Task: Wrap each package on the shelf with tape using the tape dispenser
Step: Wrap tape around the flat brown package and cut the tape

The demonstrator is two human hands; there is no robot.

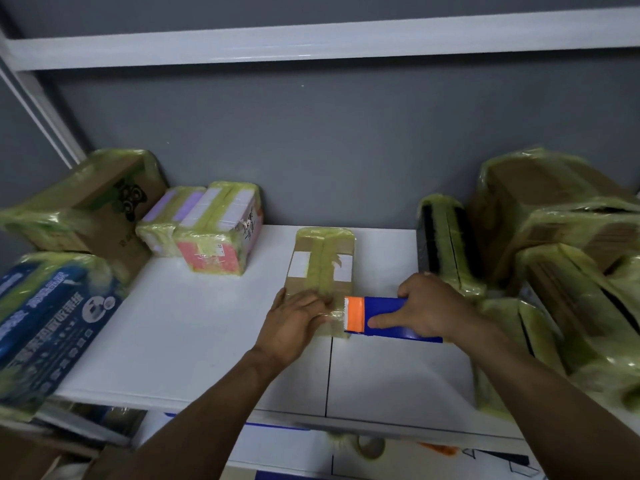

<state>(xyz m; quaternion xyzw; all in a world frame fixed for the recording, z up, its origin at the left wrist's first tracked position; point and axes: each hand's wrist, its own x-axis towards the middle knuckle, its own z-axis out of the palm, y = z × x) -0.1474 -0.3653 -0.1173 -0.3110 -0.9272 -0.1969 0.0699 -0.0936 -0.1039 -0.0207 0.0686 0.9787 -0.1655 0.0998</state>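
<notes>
Tape dispenser (pixel 381 306) lengthwise left-right in right hand (pixel 429 306), orange end toward package (pixel 322 265)

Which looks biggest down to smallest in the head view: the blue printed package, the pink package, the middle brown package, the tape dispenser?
1. blue printed package, though nearness may inflate it.
2. pink package and middle brown package look alike; unranked.
3. tape dispenser, partly covered by the right hand.
</notes>
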